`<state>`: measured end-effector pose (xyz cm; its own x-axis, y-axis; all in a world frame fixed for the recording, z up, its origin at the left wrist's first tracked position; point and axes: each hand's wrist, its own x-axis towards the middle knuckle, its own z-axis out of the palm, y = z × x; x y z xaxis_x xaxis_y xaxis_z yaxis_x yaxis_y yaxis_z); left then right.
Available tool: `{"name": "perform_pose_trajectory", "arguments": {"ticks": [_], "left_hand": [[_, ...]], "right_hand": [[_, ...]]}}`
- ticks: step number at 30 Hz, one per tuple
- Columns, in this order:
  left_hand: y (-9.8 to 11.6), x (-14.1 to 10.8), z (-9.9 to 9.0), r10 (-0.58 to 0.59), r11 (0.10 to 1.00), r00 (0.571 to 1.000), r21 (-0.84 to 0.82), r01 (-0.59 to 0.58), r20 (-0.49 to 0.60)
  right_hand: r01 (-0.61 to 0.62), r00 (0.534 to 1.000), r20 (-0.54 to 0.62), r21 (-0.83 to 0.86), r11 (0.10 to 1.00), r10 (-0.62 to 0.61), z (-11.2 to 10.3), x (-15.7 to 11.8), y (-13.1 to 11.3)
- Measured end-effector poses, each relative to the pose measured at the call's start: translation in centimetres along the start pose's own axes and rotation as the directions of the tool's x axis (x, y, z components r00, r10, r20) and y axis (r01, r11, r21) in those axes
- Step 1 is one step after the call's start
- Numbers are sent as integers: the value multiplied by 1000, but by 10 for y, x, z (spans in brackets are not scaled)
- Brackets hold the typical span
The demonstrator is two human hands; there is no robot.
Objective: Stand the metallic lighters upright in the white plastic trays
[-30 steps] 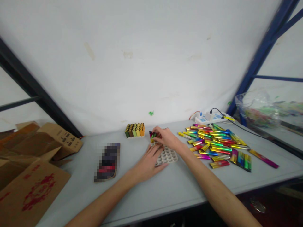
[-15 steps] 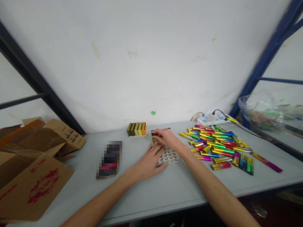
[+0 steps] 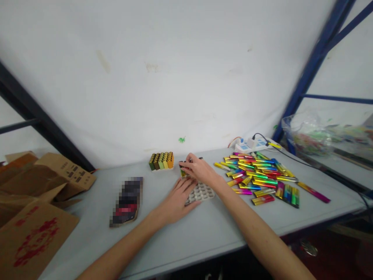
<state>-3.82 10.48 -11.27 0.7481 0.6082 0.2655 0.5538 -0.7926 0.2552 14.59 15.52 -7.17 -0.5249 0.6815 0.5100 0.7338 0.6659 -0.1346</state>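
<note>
White hole-studded plastic tray sat just below centre frame, left hand splayed flat over it, probably to stop it sliding. Right hand was bunched at its far end; couldn't tell if gripping anything. Shiny multicoloured metallic sticks lay mid-right, maybe for easy reach.

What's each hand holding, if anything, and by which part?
The left hand lies spread over the left of the tray, no grip showing. The right hand is at the tops of pieces at the far end; whether it grips one cannot be told.
</note>
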Motion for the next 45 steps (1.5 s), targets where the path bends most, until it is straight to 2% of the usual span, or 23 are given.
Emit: {"name": "perform_pose_trajectory", "arguments": {"ticks": [3, 5, 6, 8, 9, 11, 14, 17, 21, 25, 27, 30, 32, 34, 37, 41, 45], "left_hand": [[1, 0, -1, 5, 1000, 1000, 17, -5, -22], [1, -1, -2, 9, 1000, 1000, 25, -8, -28], [0, -1, -1, 11, 1000, 1000, 29, -10, -29], [-2, 0, -1, 8, 999, 1000, 40, -7, -25], [-4, 0, 0, 1, 999, 1000, 47, 0, -20], [-7, 1, 1, -21, 998, 1000, 61, 22, -13], [-9, 3, 2, -40, 997, 999, 72, 40, -10], [-9, 3, 3, -35, 997, 999, 72, 36, -13], [-8, 2, 4, -28, 997, 999, 70, 30, -34], [-7, 2, 4, -31, 998, 999, 61, 34, -39], [-7, 1, 4, -26, 998, 998, 53, 29, -48], [-7, 0, 5, -9, 999, 998, 47, 12, -64], [-8, 0, 5, -1, 999, 997, 44, 4, -74], [-8, 0, 5, -4, 999, 997, 40, 7, -79], [-8, 1, 5, -14, 999, 997, 34, 17, -72], [-9, 1, 5, -13, 999, 998, 37, 16, -68], [-9, 1, 5, -13, 999, 998, 46, 16, -57]], "right_hand": [[-34, 999, -23, 32, 999, 35, -5, 1, 5], [-147, 988, -42, 28, 989, 148, -12, 1, 13], [-242, 970, -28, -7, 970, 242, -17, 0, 18], [-455, 887, 27, -128, 881, 462, -25, -4, 32], [-552, 817, 61, -204, 808, 574, -29, -8, 39], [-641, 723, 92, -280, 715, 685, -32, -18, 53], [-683, 651, 135, -326, 654, 747, -29, -33, 66], [-694, 620, 154, -350, 629, 770, -24, -38, 71], [-680, 642, 156, -336, 652, 751, -22, -32, 69], [-676, 677, 117, -292, 676, 727, -29, -21, 61], [-649, 727, 87, -238, 722, 682, -33, -16, 56], [-540, 841, -22, -91, 836, 541, -33, -12, 53], [-479, 878, -45, -47, 877, 477, -28, -13, 56], [-473, 879, 24, -67, 878, 476, -19, -16, 62], [-496, 857, 105, -93, 863, 504, -3, -24, 73], [-482, 866, 111, -73, 873, 488, 9, -28, 80], [-412, 907, 80, -23, 911, 412, 4, -23, 78]]}}
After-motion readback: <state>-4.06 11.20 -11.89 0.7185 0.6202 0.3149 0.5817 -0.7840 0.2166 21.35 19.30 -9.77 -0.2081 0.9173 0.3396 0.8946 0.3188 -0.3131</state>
